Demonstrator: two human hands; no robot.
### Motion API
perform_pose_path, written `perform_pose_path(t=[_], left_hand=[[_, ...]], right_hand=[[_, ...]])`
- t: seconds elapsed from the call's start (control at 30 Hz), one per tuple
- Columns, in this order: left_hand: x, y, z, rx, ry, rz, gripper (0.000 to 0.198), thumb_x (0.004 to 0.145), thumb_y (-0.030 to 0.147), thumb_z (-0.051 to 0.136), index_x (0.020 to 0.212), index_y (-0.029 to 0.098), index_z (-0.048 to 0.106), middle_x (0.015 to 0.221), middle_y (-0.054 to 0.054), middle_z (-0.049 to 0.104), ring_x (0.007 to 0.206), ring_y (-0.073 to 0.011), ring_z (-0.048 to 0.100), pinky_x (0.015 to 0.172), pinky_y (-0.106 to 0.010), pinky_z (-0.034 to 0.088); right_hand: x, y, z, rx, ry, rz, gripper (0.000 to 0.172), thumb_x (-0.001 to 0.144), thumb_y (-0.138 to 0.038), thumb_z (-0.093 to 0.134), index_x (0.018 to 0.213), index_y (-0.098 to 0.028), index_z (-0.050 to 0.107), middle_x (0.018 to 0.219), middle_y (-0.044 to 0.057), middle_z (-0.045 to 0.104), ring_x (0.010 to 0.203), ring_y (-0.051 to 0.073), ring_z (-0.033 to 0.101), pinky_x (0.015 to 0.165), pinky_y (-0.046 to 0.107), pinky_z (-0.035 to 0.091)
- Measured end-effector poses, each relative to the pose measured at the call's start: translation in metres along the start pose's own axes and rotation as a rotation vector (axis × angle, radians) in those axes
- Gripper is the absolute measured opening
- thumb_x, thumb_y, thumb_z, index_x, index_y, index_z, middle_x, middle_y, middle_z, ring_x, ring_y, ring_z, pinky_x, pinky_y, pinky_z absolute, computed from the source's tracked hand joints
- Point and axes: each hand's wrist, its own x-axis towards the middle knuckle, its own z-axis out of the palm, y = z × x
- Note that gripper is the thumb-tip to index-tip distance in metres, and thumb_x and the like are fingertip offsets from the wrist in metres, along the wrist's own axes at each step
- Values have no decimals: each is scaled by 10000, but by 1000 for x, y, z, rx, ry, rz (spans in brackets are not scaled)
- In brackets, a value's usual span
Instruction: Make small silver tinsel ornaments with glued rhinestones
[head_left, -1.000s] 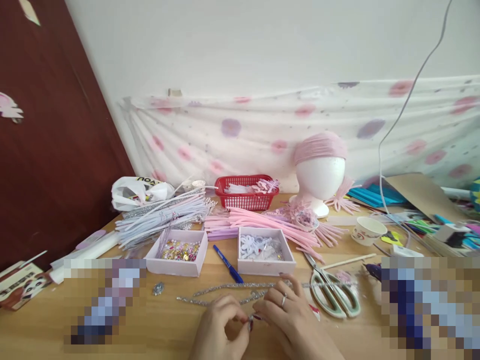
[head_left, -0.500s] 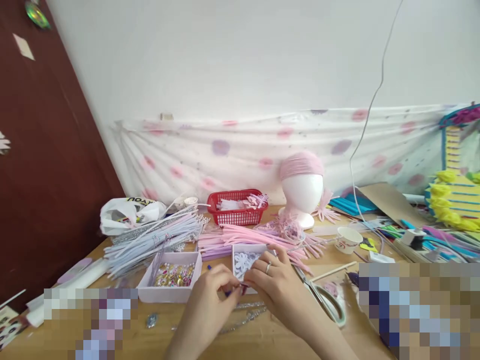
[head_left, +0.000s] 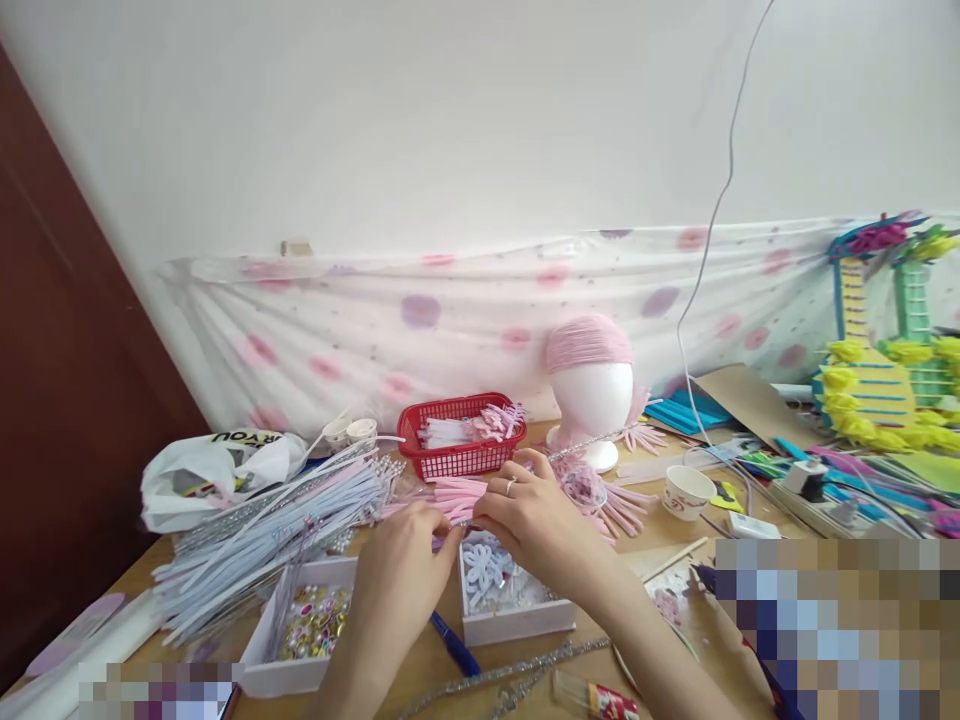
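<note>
My left hand point(head_left: 409, 570) and my right hand point(head_left: 532, 510) meet above the middle of the table, each in a pinch. A thin silver tinsel stem point(head_left: 589, 443) sticks out past my right hand toward the foam head. Between the fingertips the stem is mostly hidden, and both hands seem to grip it. Right below, a white box point(head_left: 517, 622) holds pale blue looped flower shapes point(head_left: 487, 568). A blue pen-like tool point(head_left: 455, 643) lies on the table beside this box. More silver tinsel stems point(head_left: 517, 668) lie nearest to me.
Another white box point(head_left: 292, 678) holds gems. Pale fuzzy stems point(head_left: 247, 550) and a plastic bag point(head_left: 217, 480) are at left. Behind stand a red basket point(head_left: 461, 462) and a white foam head point(head_left: 592, 400) wrapped in pink. A paper cup point(head_left: 688, 492) and a power strip point(head_left: 821, 510) are at right.
My hands have moved away from me, toward the back of the table. The blue tool that was by my left fingers now lies on the table. The camera view has shifted.
</note>
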Motion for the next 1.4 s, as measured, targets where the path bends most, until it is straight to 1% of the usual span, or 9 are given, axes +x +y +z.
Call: perform_pose_path(t=[0.17, 0.27, 0.47, 0.6, 0.7, 0.8, 0.97, 1.1, 1.4], left_hand=[[12, 10, 2, 119, -64, -45, 282, 990, 171, 450, 952, 184, 730, 1018, -81, 771, 957, -251, 703, 773, -319, 438], [16, 16, 6, 186, -87, -96, 299, 1009, 190, 429, 944, 184, 721, 986, -90, 781, 929, -259, 721, 706, -307, 427], [21, 16, 16, 207, 24, -39, 300, 996, 135, 431, 903, 174, 714, 881, -98, 779, 833, -261, 736, 633, -294, 403], [21, 13, 17, 194, 64, -7, 288, 972, 102, 465, 875, 173, 727, 828, -95, 774, 772, -264, 732, 612, -297, 405], [21, 9, 17, 117, 119, 20, 245, 976, 161, 509, 914, 197, 742, 865, -79, 790, 782, -265, 737, 642, -304, 441], [21, 4, 21, 37, 207, 66, 183, 961, 234, 569, 975, 212, 750, 927, -70, 804, 783, -265, 744, 660, -314, 476], [21, -2, 29, 25, 351, 157, 235, 943, 138, 540, 1018, 196, 755, 966, -80, 807, 777, -244, 752, 643, -297, 504], [21, -3, 30, 31, 385, 189, 262, 927, 115, 528, 1022, 196, 759, 952, -73, 809, 741, -224, 748, 627, -282, 512], [20, 0, 27, 2, 409, 151, 236, 914, 124, 556, 949, 198, 777, 873, -76, 808, 696, -216, 736, 619, -276, 497]], right_hand=[[4, 7, 3, 12, 7, 60, 198, 953, -193, 642, 760, -171, 677, 785, 5, 735, 792, 170, 567, 940, 393, 282], [2, 10, 7, 37, 30, 90, 166, 948, -186, 650, 792, -187, 705, 788, 4, 744, 787, 170, 578, 935, 382, 292], [1, 12, 10, 54, 93, 106, 170, 955, -188, 640, 804, -193, 717, 740, 2, 732, 778, 167, 608, 918, 355, 329], [1, 14, 9, 43, 124, 96, 193, 960, -177, 624, 792, -200, 716, 717, -4, 724, 753, 164, 606, 910, 352, 346], [1, 15, 9, 62, 157, 104, 176, 952, -161, 629, 810, -203, 724, 735, -2, 735, 753, 165, 611, 900, 351, 357], [1, 15, 10, 86, 215, 128, 172, 943, -142, 627, 810, -193, 724, 771, 15, 749, 760, 172, 616, 863, 343, 372], [1, 12, 10, 131, 263, 137, 157, 922, -122, 628, 805, -185, 710, 738, 7, 737, 731, 181, 615, 826, 337, 383], [1, 11, 10, 127, 265, 134, 178, 925, -120, 612, 785, -180, 705, 718, 8, 733, 711, 183, 609, 805, 341, 390], [2, 9, 9, 127, 257, 135, 201, 940, -133, 584, 791, -192, 705, 730, 10, 738, 727, 183, 618, 812, 339, 398]])
